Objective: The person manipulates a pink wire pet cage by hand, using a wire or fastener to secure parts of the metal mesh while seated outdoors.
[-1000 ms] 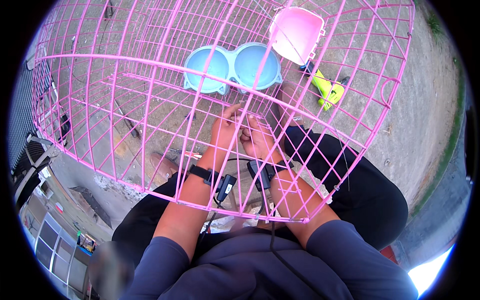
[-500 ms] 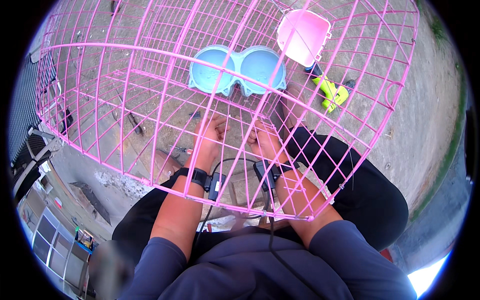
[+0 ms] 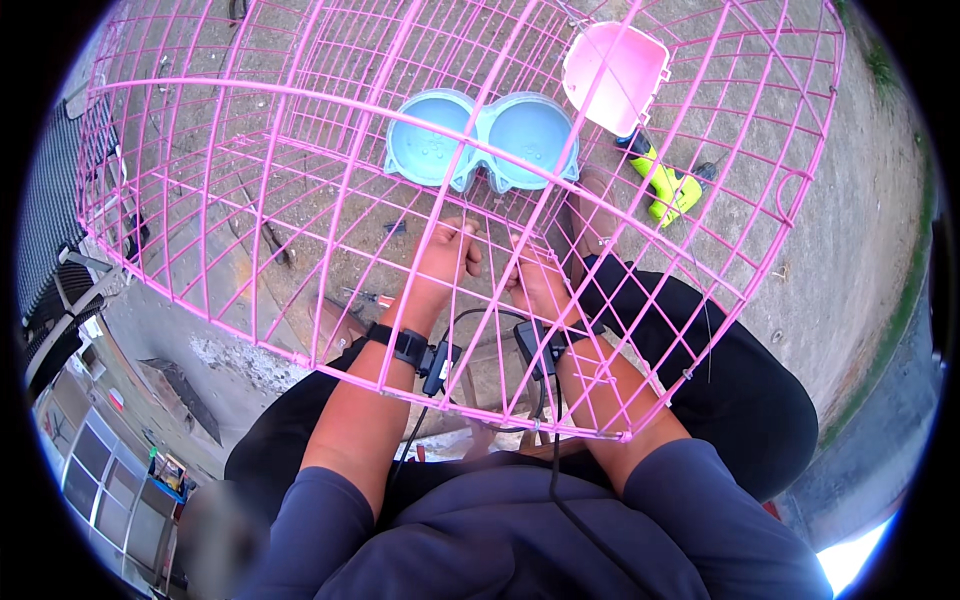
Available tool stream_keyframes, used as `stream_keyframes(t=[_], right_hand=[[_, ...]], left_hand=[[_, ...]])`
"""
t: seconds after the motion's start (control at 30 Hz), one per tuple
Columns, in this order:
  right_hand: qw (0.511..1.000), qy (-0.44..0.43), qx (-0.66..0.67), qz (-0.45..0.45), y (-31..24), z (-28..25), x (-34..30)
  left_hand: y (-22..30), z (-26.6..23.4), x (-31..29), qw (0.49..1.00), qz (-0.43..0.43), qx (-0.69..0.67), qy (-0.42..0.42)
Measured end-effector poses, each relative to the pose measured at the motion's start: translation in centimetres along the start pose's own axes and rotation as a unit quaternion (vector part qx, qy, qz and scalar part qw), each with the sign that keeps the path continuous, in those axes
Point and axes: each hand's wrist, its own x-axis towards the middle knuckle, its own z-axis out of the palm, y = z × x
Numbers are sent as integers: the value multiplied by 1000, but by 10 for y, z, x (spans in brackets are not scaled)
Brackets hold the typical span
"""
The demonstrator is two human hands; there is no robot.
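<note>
A pink wire cage (image 3: pixel 345 190) stretches in front of me, its bars crossing over both my forearms. Behind the bars, my left hand (image 3: pixel 447 258) is closed, fingers curled by the cage's lower wires below a blue double pet bowl (image 3: pixel 433 158). Close by on its right, my right hand (image 3: pixel 535 278) is also closed, thumb and fingers bent together next to the wires. Bars partly cover the fingers of both hands, and whatever they grip is too small to make out. Straps with small black boxes sit on both wrists.
A pink plastic tub (image 3: pixel 612 80) is at the upper right, with a yellow-green power drill (image 3: pixel 668 190) beside it. A tool with a red handle (image 3: pixel 378 299) lies on the ground left of my left wrist. My black-clad knee (image 3: pixel 740 400) is under the cage's right side.
My left hand has moved slightly right, its fingers now curled tighter. My right hand stays nearly in place. The cage and bowl have shifted slightly to the right in view.
</note>
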Motion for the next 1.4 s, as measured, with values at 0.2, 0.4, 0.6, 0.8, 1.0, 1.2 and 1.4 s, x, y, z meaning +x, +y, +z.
stream_keyframes(t=[0.2, 0.4, 0.6, 0.8, 1.0, 1.2, 1.4], right_hand=[[999, -23, -33, -8, 6, 7, 0], [996, -78, -31, 1, 3, -6, 5], [995, -46, -78, -33, 10, 9, 0], [990, -12, -126, -68, 11, 8, 2], [988, -12, -135, -70, 13, 11, 2], [991, -15, -117, -67, 11, 14, -1], [993, -25, -94, -69, 10, 11, -1]], left_hand=[[-9, -5, 1, 996, 26, 79, 25], [-8, 3, 5, 967, 47, 241, 61], [-25, -7, 8, 952, 86, 274, 101], [-26, -5, 11, 950, 56, 292, 96], [-38, -9, 14, 947, 88, 291, 98], [-12, -7, -2, 984, 35, 120, 130], [-22, -26, 2, 987, -62, -140, 45]])
